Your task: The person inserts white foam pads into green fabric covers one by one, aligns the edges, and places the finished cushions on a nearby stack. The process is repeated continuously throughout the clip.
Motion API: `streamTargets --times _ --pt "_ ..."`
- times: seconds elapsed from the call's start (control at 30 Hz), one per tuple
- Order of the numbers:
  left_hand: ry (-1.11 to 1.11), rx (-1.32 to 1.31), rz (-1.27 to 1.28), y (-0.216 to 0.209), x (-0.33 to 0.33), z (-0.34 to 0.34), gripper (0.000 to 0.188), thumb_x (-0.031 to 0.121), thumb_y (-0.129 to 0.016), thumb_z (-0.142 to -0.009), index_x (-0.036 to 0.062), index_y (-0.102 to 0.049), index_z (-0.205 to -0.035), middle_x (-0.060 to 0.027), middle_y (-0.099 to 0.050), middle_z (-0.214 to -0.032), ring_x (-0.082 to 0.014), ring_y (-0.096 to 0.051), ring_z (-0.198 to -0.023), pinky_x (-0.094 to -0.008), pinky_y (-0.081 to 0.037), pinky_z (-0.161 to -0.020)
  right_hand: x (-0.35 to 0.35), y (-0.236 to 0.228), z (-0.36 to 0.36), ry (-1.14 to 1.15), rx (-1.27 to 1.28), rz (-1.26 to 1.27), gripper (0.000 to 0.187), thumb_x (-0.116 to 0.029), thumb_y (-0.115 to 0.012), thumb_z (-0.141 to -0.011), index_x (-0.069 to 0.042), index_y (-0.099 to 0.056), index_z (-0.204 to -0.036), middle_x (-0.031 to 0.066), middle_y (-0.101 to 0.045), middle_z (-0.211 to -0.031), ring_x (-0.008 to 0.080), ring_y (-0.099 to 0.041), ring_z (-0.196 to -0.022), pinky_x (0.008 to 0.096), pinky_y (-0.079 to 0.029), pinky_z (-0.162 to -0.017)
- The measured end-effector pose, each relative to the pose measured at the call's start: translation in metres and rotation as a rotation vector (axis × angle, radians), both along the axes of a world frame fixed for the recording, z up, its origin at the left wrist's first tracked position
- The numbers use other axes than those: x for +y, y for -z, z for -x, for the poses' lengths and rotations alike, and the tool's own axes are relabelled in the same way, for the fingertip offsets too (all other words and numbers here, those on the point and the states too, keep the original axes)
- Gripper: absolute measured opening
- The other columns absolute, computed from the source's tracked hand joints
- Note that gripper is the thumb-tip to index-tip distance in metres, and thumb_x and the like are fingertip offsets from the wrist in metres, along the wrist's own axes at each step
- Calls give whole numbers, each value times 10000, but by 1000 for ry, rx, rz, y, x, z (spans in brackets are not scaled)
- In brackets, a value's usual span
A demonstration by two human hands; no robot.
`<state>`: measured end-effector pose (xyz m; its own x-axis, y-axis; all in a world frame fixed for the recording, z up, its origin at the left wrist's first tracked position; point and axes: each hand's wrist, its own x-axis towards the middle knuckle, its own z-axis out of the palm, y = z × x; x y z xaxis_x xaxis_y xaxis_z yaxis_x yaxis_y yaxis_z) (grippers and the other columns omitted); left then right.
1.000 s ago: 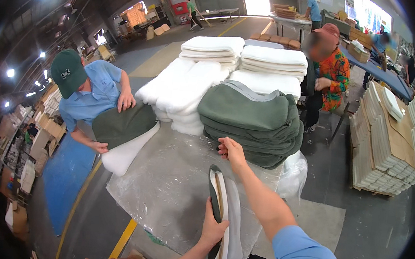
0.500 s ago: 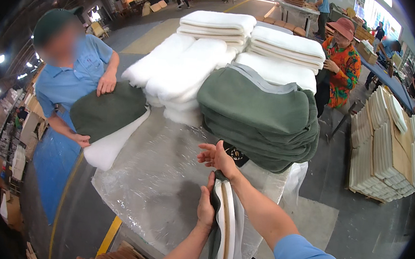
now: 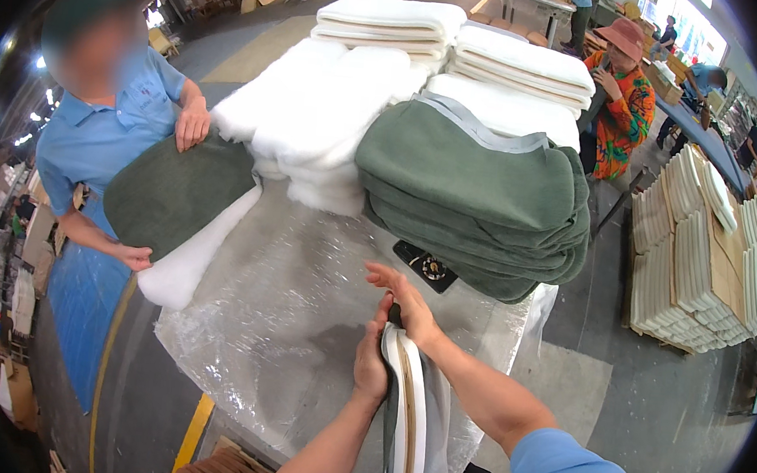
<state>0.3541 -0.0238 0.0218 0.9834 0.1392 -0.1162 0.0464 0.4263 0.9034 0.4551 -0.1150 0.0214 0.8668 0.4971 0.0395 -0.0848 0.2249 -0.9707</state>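
Observation:
A padded seat panel stands on edge in front of me, showing white padding, a thin brown board layer and a dark green cover. Along its left face my left hand lies flat, fingers straight and pointing away from me. My right hand is open over the far end, its palm against the green fabric and its fingers stretched left past it. Beyond them is a stack of green fabric covers with a grey edge strip. A black square item with a round pattern lies partly under that stack.
Clear plastic sheeting covers the table. White padding is piled at the back. On the left, a co-worker holds a green cover over white padding. A person in a hat stands behind; stacked panels are at right.
My right hand has come down onto the panel's far end, and my left hand has slid forward along its side. The person in the hat has raised a hand.

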Motion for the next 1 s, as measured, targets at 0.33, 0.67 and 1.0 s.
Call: streamTargets --times 0.33,0.67,1.0 --pt "132 -7 41 -9 34 -16 825 674 -215 -1099 76 -278 -1664 -195 -569 -1483 -307 -510 -1386 -445 -324 -1217 -63 -5 33 -51 -12 -212 582 -91 -567 -976 17 -473 -1540 133 -531 -1541 232 -486 -1437 380 -351 -1218" --pt "365 115 -227 -50 55 -106 906 750 -222 -1065 74 -273 -1667 -157 -656 -1247 -209 -696 -962 -390 -506 -971 -71 -56 9 -96 -609 513 228 -116 -734 -935 -74 -769 -1157 71 -733 -1243 246 -645 -1220 396 -485 -1062" --pt "944 172 -298 -91 -9 -134 1000 838 -232 -1003 73 -369 -1632 -164 -635 -1364 -233 -686 -1020 -378 -524 -1010 -40 -14 46 113 -337 193 148 -154 -698 -994 -26 -753 -1041 75 -748 -1054 222 -705 -960 349 -550 -860"
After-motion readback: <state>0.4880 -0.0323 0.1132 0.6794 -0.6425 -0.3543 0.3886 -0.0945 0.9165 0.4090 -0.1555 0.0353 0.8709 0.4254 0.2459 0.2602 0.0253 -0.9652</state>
